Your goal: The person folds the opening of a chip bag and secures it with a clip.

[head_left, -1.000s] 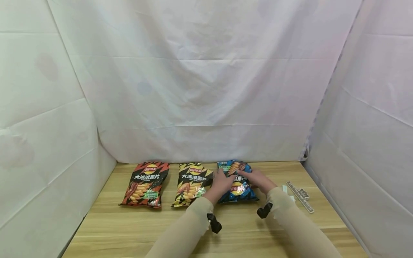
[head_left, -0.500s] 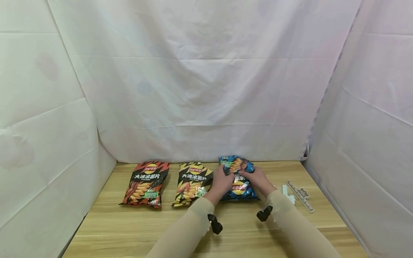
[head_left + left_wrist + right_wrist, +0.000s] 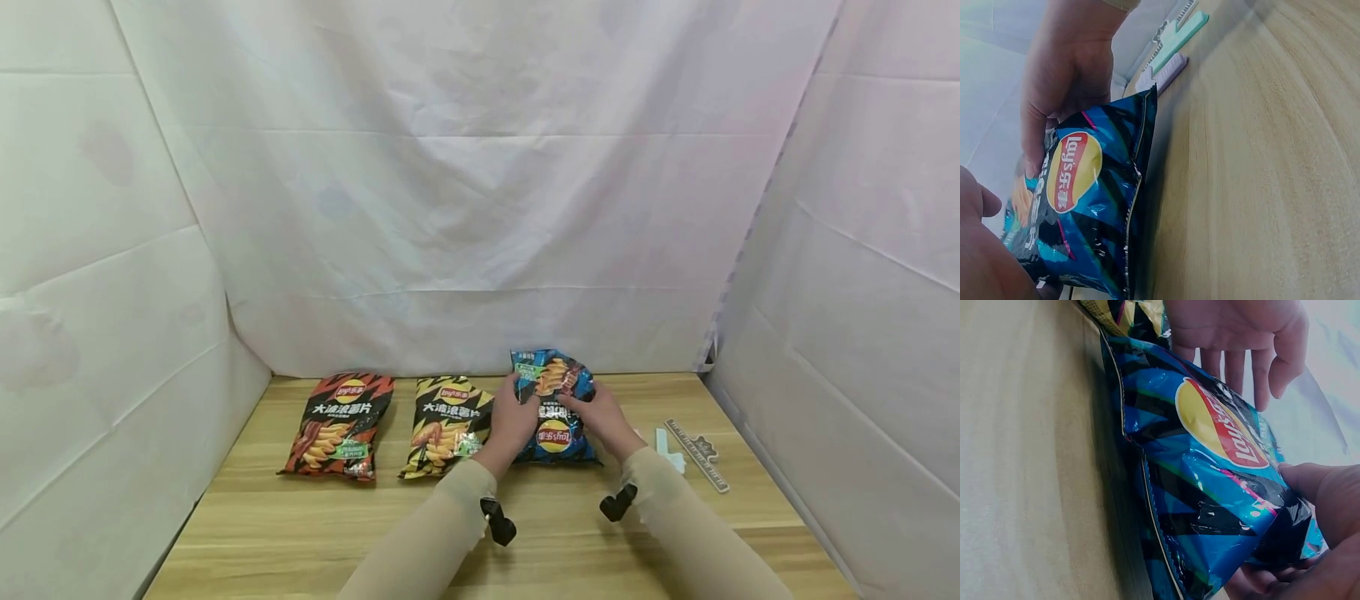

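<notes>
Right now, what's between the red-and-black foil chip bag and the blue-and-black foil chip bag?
The head view shows the yellow-and-black foil chip bag, then the left hand, which holds the blue bag.

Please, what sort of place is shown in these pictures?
Probably a makeshift recording booth: white cloth hangs behind and beside a wooden-looking tabletop, and black wrist-worn devices are visible.
</notes>
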### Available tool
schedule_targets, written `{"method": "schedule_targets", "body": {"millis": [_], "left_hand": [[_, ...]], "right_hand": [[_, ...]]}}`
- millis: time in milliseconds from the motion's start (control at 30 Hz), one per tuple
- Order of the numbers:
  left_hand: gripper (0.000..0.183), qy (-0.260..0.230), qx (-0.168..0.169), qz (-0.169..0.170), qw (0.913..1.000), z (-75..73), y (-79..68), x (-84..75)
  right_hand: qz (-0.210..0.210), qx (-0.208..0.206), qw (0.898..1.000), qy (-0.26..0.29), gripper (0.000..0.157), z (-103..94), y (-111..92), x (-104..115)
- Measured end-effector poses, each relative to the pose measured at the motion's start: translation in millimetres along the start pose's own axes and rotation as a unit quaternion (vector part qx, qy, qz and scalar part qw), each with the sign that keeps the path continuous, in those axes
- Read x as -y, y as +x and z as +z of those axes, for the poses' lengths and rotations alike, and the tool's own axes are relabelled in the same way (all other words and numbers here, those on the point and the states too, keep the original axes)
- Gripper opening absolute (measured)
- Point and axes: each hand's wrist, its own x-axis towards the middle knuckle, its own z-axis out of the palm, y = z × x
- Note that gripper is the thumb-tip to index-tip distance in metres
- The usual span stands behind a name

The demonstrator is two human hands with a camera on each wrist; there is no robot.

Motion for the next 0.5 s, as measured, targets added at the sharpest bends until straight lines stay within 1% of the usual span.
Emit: {"method": "schedule_targets", "body": {"millis": [100, 233, 333, 433, 500], "left_hand": [[0.062, -0.004, -0.012, 0.010, 0.9999, -2.5, -1.6, -2.0], [0.062, -0.026, -0.013, 0.025, 0.9993, -8.7, -5.3, -5.5], [0.062, -0.046, -0.016, 0.038, 0.9981, -15.0, -10.8, -8.1], [0.060, -0.060, -0.024, 0.055, 0.9964, -20.8, -16.1, -10.3], [0.060, -0.068, -0.024, 0.064, 0.9954, -24.6, -18.6, -11.5]], "right_hand": [[-0.014, -0.009, 1.000, -0.004, 0.093, 0.3, -4, 1], [-0.039, -0.028, 0.999, 0.002, 0.087, 1.8, -10, 4], [-0.062, -0.040, 0.997, 0.010, 0.083, 1.8, -15, 7], [-0.084, -0.053, 0.995, 0.012, 0.083, -0.1, -22, 11], [-0.095, -0.059, 0.994, 0.008, 0.085, -1.7, -27, 14]]}}
